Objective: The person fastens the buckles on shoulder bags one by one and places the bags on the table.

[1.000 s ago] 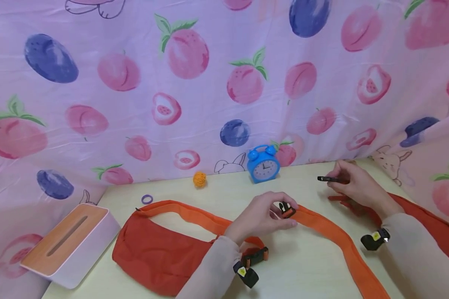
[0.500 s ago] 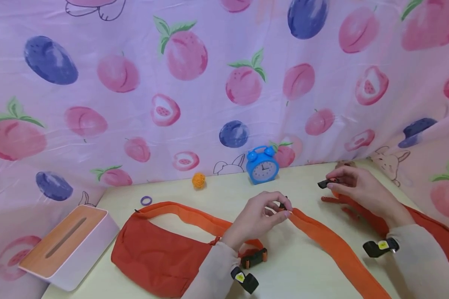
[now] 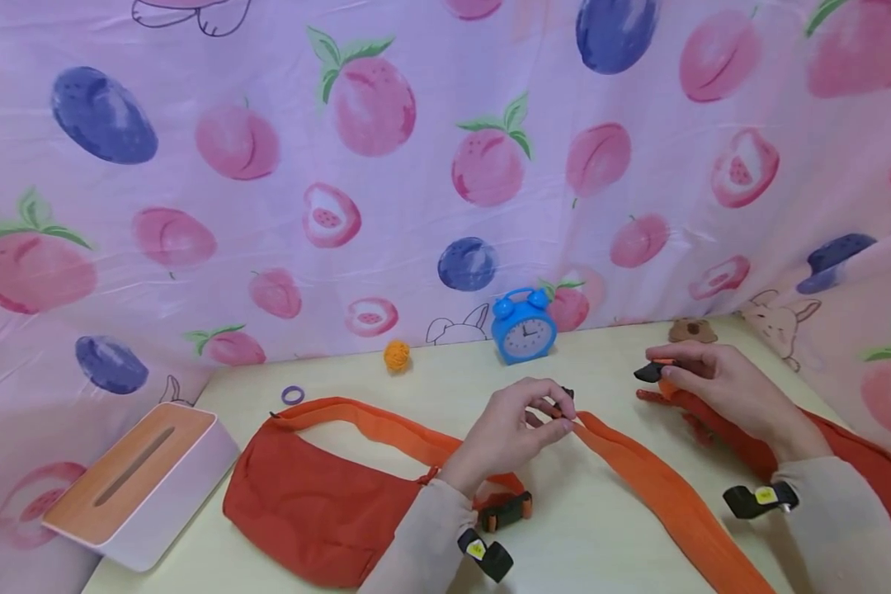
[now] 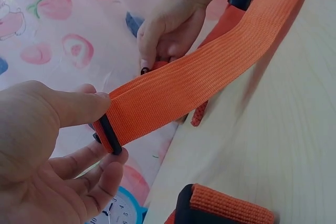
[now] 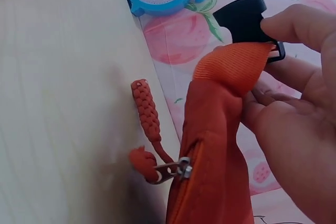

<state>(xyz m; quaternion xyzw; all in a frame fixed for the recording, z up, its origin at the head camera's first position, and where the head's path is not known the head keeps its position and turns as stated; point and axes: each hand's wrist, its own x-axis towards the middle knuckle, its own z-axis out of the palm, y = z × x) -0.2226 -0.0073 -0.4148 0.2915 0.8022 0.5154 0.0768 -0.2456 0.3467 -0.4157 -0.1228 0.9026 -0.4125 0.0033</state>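
slotted box [image 3: 178,495], lower left; red bag [image 3: 319,503], lower centre-left; contents of both hidden; left hand [image 3: 516,425] pinching strap buckle [image 4: 109,134]; right hand [image 3: 728,392], apart, pinching black clip [image 5: 244,19] of second bag [image 5: 218,145], right

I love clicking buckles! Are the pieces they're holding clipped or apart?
Apart: the left hand holds one piece, the right hand another piece, with space between.

Head view | orange strap [image 3: 662,488]: cut off between 4 and 5 o'clock | red bag [image 3: 878,472] at 4 o'clock: cut off | black buckle [image 3: 568,398]: mostly hidden by left hand [image 3: 514,425]
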